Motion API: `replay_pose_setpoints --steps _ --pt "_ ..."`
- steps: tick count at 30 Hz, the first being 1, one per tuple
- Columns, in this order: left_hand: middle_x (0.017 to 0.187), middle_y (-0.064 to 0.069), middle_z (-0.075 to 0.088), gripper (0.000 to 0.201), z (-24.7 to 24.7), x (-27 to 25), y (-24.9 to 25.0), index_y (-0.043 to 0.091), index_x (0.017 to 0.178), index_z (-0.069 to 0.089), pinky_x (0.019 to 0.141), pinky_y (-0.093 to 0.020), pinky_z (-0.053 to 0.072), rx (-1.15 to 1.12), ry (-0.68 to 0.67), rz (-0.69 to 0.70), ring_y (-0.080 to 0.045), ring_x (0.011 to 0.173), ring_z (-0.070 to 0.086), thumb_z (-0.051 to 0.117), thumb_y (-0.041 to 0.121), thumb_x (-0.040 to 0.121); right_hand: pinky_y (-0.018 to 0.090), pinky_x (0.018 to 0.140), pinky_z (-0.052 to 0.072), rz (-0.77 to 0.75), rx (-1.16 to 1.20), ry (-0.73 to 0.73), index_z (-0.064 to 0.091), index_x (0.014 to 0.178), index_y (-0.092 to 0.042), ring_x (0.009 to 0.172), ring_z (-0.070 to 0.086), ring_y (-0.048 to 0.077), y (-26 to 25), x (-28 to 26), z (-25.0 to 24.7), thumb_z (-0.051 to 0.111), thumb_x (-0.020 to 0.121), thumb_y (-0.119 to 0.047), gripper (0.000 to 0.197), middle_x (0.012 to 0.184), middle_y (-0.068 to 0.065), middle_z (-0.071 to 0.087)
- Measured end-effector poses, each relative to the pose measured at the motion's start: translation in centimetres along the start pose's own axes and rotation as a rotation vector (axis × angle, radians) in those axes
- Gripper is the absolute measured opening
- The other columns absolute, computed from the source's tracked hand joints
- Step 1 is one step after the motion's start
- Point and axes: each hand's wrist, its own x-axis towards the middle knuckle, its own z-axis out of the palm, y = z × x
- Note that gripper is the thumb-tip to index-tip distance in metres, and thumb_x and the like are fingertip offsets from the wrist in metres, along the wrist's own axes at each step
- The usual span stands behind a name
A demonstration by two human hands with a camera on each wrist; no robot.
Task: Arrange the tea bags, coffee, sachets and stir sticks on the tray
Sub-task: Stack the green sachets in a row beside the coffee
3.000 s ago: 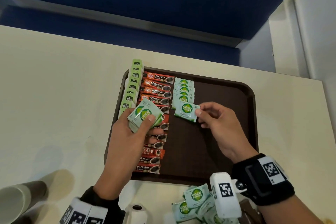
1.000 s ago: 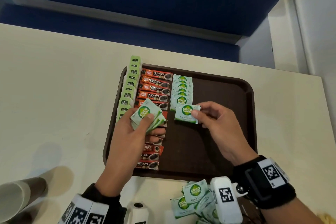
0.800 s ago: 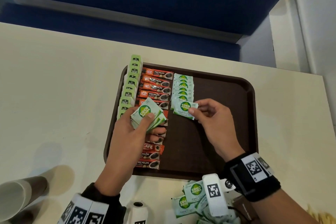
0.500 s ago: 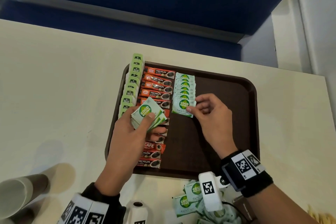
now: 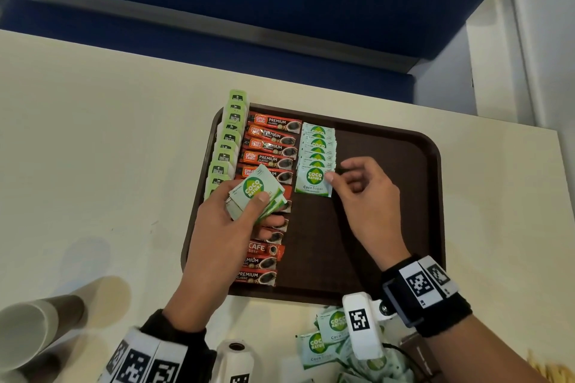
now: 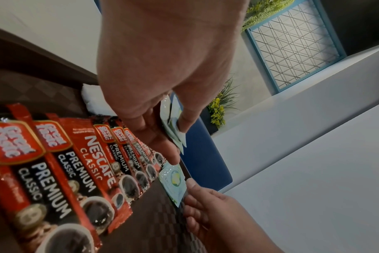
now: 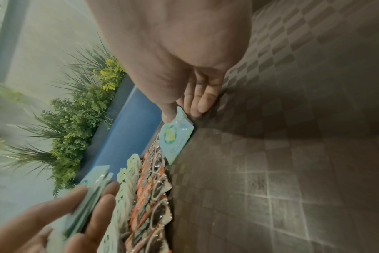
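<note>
The left hand (image 5: 224,224) grips a fanned stack of sachets (image 5: 256,193) above the coffee row (image 5: 267,165) on the tray (image 5: 389,196). The right hand (image 5: 364,196) pinches one sachet (image 5: 312,180) by its edge, lying at the near end of the sachet row (image 5: 317,143), just beside the left hand's stack. Tea bags (image 5: 227,146) line the tray rim beyond the left hand. Loose sachets (image 5: 323,339) lie on the surface (image 5: 93,165) under the right wrist
</note>
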Motion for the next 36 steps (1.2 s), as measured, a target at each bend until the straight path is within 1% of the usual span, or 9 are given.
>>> replay_pose_setpoints --steps 3,7,9,13,16,18,21,25,36 --pt "0.098 0.003 0.085 0.026 0.2 -0.1 -0.1 0.022 0.120 0.069 0.076 -0.033 0.069 0.024 -0.031 0.020 -0.019 0.083 0.084 0.080 0.020 0.096 0.015 0.069 0.052 -0.041 0.073 -0.002 0.071 0.109 -0.021 0.080 0.066 0.003 -1.6 -1.0 -0.6 0.081 0.094 -0.033 0.022 0.091 -0.008 0.072" --pt "0.099 0.001 0.084 0.036 0.7 -0.4 -0.2 0.019 0.118 0.070 0.071 -0.030 0.068 0.069 -0.077 0.031 -0.021 0.080 0.084 0.088 0.014 0.087 0.024 0.076 0.059 -0.028 0.199 -0.365 0.077 0.109 -0.028 0.092 0.071 0.014 -3.9 -2.5 -1.0 0.080 0.095 -0.033 0.015 0.097 -0.004 0.076" --pt "0.100 -0.001 0.084 0.039 0.9 -0.5 -0.1 0.018 0.119 0.070 0.071 -0.032 0.069 0.066 -0.091 0.039 -0.023 0.081 0.084 0.090 0.014 0.086 0.026 0.075 0.059 -0.014 0.220 -0.470 0.080 0.108 -0.029 0.092 0.072 0.016 -4.2 -2.9 -1.0 0.080 0.095 -0.030 0.013 0.097 -0.003 0.077" --pt "0.102 -0.003 0.084 0.032 1.0 -0.6 0.0 0.017 0.120 0.070 0.073 -0.035 0.069 0.029 -0.082 0.045 -0.026 0.082 0.084 0.085 0.018 0.091 0.024 0.069 0.058 0.033 0.299 -0.418 0.081 0.109 -0.023 0.088 0.072 0.019 -3.8 -3.0 -1.4 0.082 0.093 -0.024 0.015 0.098 0.002 0.079" --pt "0.101 -0.002 0.084 0.029 0.8 -0.5 -0.3 0.020 0.118 0.070 0.072 -0.033 0.069 0.031 -0.043 0.055 -0.026 0.078 0.083 0.083 0.018 0.093 0.027 0.075 0.060 0.086 0.367 -0.475 0.080 0.116 -0.021 0.093 0.075 0.018 -3.0 -3.3 -1.9 0.081 0.094 -0.019 0.023 0.105 0.004 0.079" --pt "0.100 0.000 0.084 0.029 0.7 -0.5 -0.5 0.022 0.117 0.069 0.069 -0.029 0.068 0.037 -0.019 0.061 -0.024 0.076 0.083 0.084 0.019 0.092 0.031 0.080 0.063 0.122 0.387 -0.500 0.078 0.118 -0.020 0.098 0.077 0.025 -2.3 -3.5 -2.0 0.081 0.094 -0.014 0.026 0.105 0.006 0.080" --pt "0.096 0.000 0.085 0.021 0.6 -0.4 -0.8 0.021 0.118 0.068 0.069 -0.028 0.067 0.005 0.021 0.064 -0.023 0.078 0.083 0.077 0.019 0.099 0.028 0.076 0.062 0.133 0.382 -0.402 0.074 0.116 -0.017 0.092 0.076 0.024 -1.4 -3.4 -1.9 0.082 0.093 -0.010 0.025 0.099 0.008 0.081" --pt "0.092 -0.005 0.085 0.018 0.3 -0.4 -1.1 0.021 0.121 0.065 0.083 -0.042 0.066 -0.022 0.043 0.049 -0.026 0.083 0.083 0.070 0.020 0.104 0.023 0.070 0.060 0.158 0.332 -0.200 0.070 0.113 -0.014 0.085 0.077 0.016 0.1 -2.4 -1.7 0.083 0.091 -0.008 0.026 0.093 0.006 0.081" --pt "0.092 -0.004 0.085 0.018 0.2 -0.5 -1.0 0.022 0.120 0.066 0.083 -0.041 0.067 -0.004 0.017 0.048 -0.024 0.083 0.084 0.072 0.021 0.103 0.035 0.070 0.066 0.107 0.131 -0.102 0.067 0.112 -0.021 0.070 0.077 0.014 1.5 -1.3 -0.8 0.088 0.088 -0.017 0.032 0.085 -0.001 0.080"
